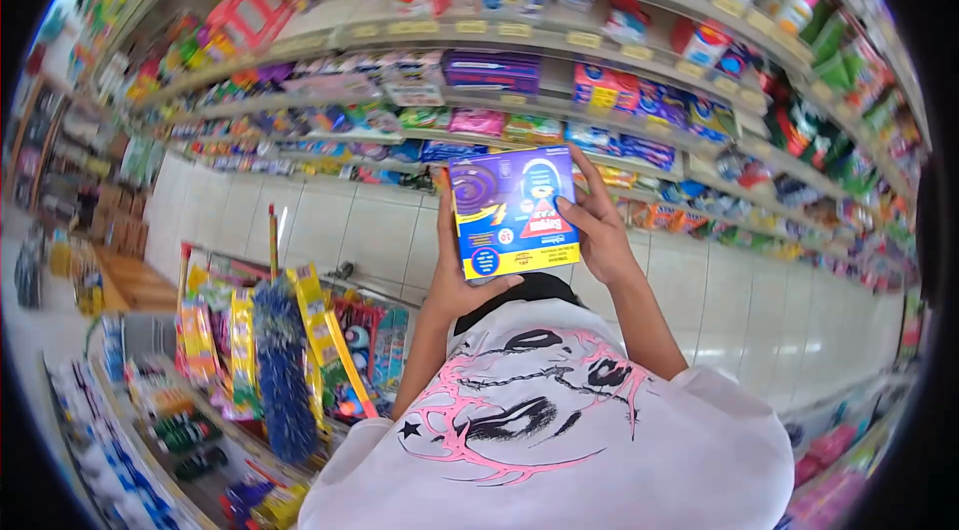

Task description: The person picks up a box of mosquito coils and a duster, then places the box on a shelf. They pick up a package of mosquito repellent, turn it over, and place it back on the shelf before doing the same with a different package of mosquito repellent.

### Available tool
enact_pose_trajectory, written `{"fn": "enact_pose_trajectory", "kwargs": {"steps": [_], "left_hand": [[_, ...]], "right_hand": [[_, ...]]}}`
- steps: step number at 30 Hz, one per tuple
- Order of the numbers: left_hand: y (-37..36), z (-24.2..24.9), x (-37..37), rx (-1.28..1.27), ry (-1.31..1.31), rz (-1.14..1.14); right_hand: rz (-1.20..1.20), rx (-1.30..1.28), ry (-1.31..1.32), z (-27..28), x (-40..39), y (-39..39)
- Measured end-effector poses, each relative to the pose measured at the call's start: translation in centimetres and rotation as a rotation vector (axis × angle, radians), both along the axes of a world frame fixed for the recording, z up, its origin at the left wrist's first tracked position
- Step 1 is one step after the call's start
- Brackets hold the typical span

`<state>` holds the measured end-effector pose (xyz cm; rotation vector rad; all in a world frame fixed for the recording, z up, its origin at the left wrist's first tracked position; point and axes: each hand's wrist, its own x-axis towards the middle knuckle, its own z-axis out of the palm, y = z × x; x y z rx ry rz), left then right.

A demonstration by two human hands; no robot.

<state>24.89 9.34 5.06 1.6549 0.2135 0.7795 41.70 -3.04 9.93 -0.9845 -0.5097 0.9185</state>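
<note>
Shirt (pixel 569 420), white, printed: lying nearest.
Box (pixel 514 220), blue and yellow, nearly square, no clear long axis: being held in the air between both hands.
Left hand (pixel 452 280): grip is clasping the box's left edge and lower left corner.
Right hand (pixel 603 232): grip is pinching its right edge, thumb pressing the front face.
Both are touching; neither is lying nearer.
Purple boxes (pixel 491 72): sitting farther off, behind a shelf's front edge.
</note>
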Motion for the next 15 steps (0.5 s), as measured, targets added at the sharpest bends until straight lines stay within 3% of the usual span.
{"fn": "enact_pose_trajectory", "kwargs": {"steps": [4, 5, 7, 10, 12, 14, 15], "left_hand": [[-1.3, 2.1, 2.3, -0.425, -0.12, -0.183], [-1.3, 0.8, 2.3, -0.427, -0.094, -0.237], [-0.2, -4.1, 2.1, -0.847, -0.14, -0.254], [-0.9, -5.1, 4.4, -1.15, -0.2, -0.475], [-1.7, -5.9, 7.2, -1.172, -0.19, -0.54], [-3.5, -5.2, 10.1, -1.134, -0.054, -0.362], [-4.4, -4.3, 11.6, -1.22, -0.084, -0.523]], "right_hand": [[-0.139, -0.025, 0.052, -1.3, 2.3, -1.9], [-0.168, -0.068, 0.006, -1.6, 3.0, -2.6], [-0.186, -0.151, -0.016, -1.8, 4.2, -4.6], [-0.136, -0.308, -0.03, -3.7, 5.1, -8.0], [-0.199, -0.338, 0.021, -4.2, 5.0, -9.8], [-0.071, -0.222, 0.055, -5.0, 6.1, -12.1], [-0.107, -0.214, 0.032, -4.7, 6.5, -13.2]]}}
